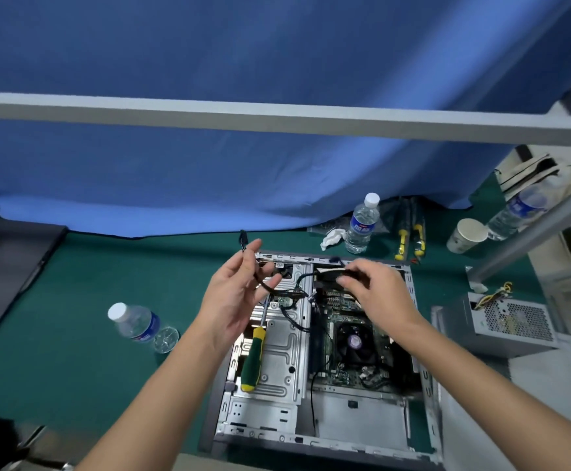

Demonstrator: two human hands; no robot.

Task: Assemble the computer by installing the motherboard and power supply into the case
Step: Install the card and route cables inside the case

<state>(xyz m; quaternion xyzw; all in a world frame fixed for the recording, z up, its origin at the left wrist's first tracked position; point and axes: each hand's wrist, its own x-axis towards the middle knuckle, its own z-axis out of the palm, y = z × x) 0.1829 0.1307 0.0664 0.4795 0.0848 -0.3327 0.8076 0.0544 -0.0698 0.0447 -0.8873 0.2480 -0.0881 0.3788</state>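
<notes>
An open grey computer case (263, 413) lies flat on the green mat. The motherboard (352, 338) with its black fan sits inside the case on the right. My left hand (233, 297) is raised over the case's far left part and holds a black cable (264, 283) between thumb and fingers; the cable's connector end sticks up past my fingertips. My right hand (376, 294) pinches another black cable end over the case's far right part. The grey power supply (511, 324) stands outside the case, to its right.
A green and yellow screwdriver (253, 358) lies on the drive cage inside the case. Water bottles stand at the left (134, 322) and behind the case (360, 226). More screwdrivers (410, 237) and a paper cup (466, 236) lie at the back right. A grey bar crosses overhead.
</notes>
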